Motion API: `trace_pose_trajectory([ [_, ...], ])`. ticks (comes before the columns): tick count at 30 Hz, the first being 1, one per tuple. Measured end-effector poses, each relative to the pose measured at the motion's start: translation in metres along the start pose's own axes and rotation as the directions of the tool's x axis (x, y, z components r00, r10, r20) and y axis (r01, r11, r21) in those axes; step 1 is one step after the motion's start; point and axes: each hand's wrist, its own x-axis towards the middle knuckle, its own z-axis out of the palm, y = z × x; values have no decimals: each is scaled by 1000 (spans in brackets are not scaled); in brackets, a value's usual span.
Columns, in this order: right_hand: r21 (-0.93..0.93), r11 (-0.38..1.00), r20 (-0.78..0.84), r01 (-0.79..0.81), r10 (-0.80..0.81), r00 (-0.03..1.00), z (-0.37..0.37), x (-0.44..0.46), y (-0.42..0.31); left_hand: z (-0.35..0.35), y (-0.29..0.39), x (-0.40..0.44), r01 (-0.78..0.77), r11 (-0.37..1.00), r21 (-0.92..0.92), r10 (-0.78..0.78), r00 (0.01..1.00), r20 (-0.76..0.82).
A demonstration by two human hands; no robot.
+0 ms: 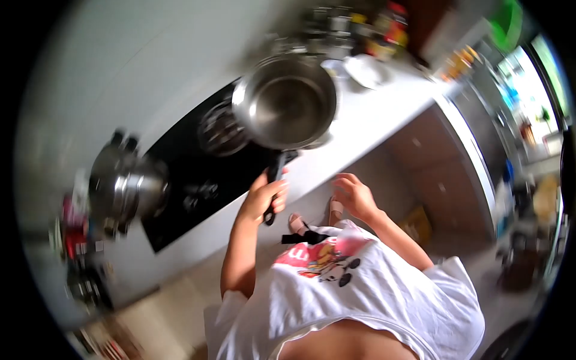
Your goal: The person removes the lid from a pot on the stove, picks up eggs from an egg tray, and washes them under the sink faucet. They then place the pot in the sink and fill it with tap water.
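Note:
My left hand (264, 195) is wrapped around the black handle of a steel saucepan (285, 102). Its shiny inside faces up toward me, and the pan is held up over the right end of the black gas hob (180, 162), apart from the burner (223, 129) as far as I can see. In front of my body, near the counter's edge, my right hand (355, 197) hangs with fingers loosely bent and apart, touching nothing.
A steel pot (129, 183) stands at the hob's left end. White dishes (367, 72) and blurred bottles and jars (387, 33) sit on the white counter (384, 111) behind the saucepan. Brown cabinets (429, 171) lie to the right.

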Motion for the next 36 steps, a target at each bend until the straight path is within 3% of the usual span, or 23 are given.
trace_pose_trajectory([
  [4, 67, 995, -186, -76, 87, 979, -27, -32, 36, 45, -21, 30, 152, 982, 116, -158, 986, 52],
  [10, 146, 956, -335, -255, 291, 896, -91, -98, 105, 147, -70, 91, 293, 922, 252, -340, 926, 167],
  [13, 196, 892, -379, -408, 453, 807, -149, -151, 141, 220, -108, 120, 364, 891, 271, -428, 873, 232],
  [18, 309, 835, -535, -455, 548, 643, -208, -199, 216, 301, -149, 176, 407, 828, 385, -529, 795, 298],
  [27, 442, 714, -571, -543, 691, 444, -253, -231, 276, 390, -190, 251, 475, 667, 574, -700, 663, 265],
  [32, 484, 691, -566, -536, 715, 410, -265, -221, 300, 408, -200, 306, 516, 667, 538, -724, 621, 301],
  [36, 488, 673, -526, -555, 735, 429, -308, -187, 325, 407, -192, 349, 511, 692, 510, -697, 656, 289],
])
